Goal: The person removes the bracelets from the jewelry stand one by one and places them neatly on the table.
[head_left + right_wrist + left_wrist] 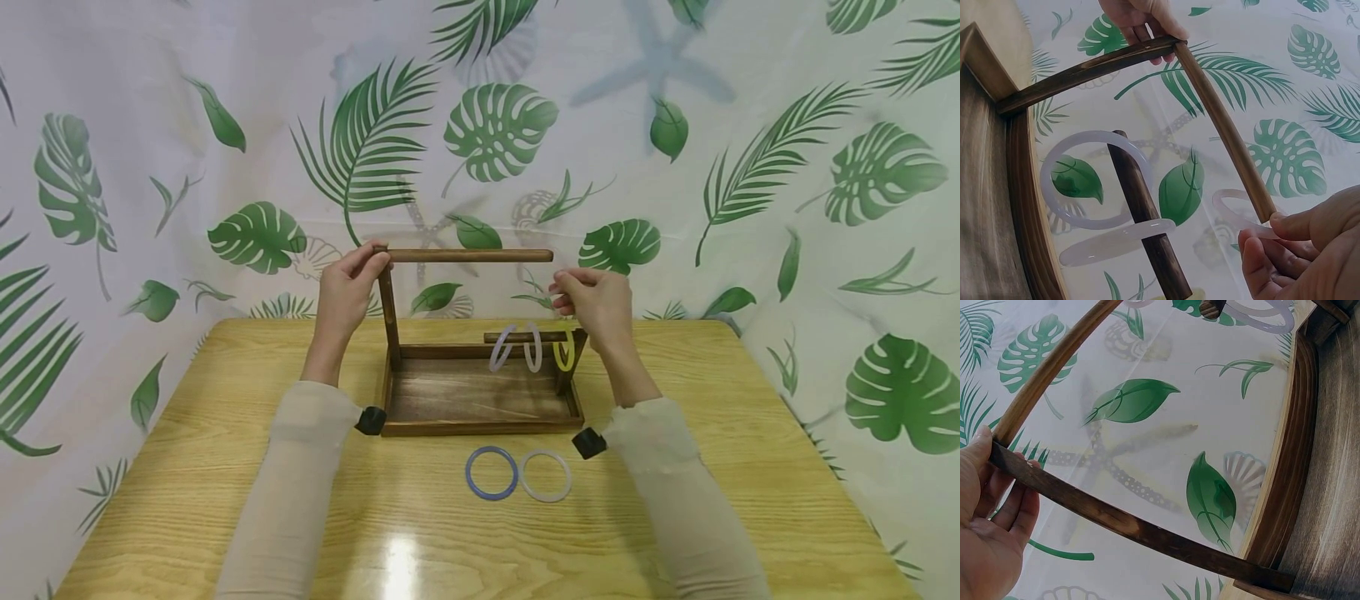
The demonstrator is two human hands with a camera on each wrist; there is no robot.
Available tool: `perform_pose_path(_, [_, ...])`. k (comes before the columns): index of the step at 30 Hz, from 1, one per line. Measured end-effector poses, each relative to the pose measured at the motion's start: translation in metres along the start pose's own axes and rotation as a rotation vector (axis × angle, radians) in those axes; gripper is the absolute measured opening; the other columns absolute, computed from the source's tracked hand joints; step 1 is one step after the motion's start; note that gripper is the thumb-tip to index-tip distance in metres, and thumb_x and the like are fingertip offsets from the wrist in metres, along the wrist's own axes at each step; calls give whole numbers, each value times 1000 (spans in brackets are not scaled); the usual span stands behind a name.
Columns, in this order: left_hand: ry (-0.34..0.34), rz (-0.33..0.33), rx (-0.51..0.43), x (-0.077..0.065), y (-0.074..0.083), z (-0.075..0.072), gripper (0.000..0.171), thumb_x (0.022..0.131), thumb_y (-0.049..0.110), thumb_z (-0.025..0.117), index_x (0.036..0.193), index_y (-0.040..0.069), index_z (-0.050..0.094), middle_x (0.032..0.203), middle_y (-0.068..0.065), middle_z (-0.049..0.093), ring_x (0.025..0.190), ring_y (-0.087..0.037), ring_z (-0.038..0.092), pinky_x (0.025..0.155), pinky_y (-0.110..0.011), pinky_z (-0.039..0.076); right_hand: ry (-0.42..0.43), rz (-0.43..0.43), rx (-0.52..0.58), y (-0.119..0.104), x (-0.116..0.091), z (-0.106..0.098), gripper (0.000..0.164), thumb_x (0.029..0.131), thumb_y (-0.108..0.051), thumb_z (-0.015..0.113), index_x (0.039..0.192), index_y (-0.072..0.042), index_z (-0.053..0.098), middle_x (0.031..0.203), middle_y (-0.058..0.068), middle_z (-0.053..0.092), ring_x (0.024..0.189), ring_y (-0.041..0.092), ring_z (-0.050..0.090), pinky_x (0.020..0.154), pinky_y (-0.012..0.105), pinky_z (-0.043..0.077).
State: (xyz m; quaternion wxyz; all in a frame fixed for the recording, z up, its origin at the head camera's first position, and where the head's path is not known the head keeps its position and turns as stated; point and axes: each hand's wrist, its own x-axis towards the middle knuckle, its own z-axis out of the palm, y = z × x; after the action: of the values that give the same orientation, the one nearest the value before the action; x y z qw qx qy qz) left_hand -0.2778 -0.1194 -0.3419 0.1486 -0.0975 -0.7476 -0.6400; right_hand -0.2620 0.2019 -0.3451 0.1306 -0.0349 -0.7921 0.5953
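My left hand [347, 287] grips the top corner of a dark wooden bangle stand, where its tall post [1116, 522] meets the upper bar [468, 256]. Near that bar's free end, my right hand [600, 304] pinches a pale pinkish bangle [1238, 221] between thumb and fingers. The bangle overlaps the bar's tip in the right wrist view, and the fingers partly hide it. On the lower bar [1132, 175] hang two pale lavender bangles [537, 346] and a yellow bangle [572, 346] close to the short post.
The stand's tray base [480, 428] rests on the wooden table [225, 500]. In front of it lie a blue bangle [468, 473] and a whitish bangle [546, 500], side by side. Behind the table hangs a leaf-patterned cloth [262, 67].
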Motion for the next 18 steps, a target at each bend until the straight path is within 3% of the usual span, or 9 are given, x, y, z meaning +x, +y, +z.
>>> perform_pose_path(7, [-6, -3, -3, -1, 1, 0, 37, 106, 14, 61, 135, -9, 63, 122, -28, 69, 120, -37, 65, 104, -35, 50, 3, -2, 15, 2, -1, -5, 29, 104, -14, 66, 119, 9, 72, 105, 29, 73, 69, 13, 71, 61, 21, 59])
perform_pose_path(18, [-1, -6, 10, -2, 1, 0, 37, 106, 15, 61, 135, -9, 63, 123, -28, 69, 120, -37, 65, 105, -38, 50, 30, -7, -4, 8, -1, -12, 29, 104, -14, 64, 120, 10, 72, 104, 29, 73, 66, 9, 69, 64, 23, 60])
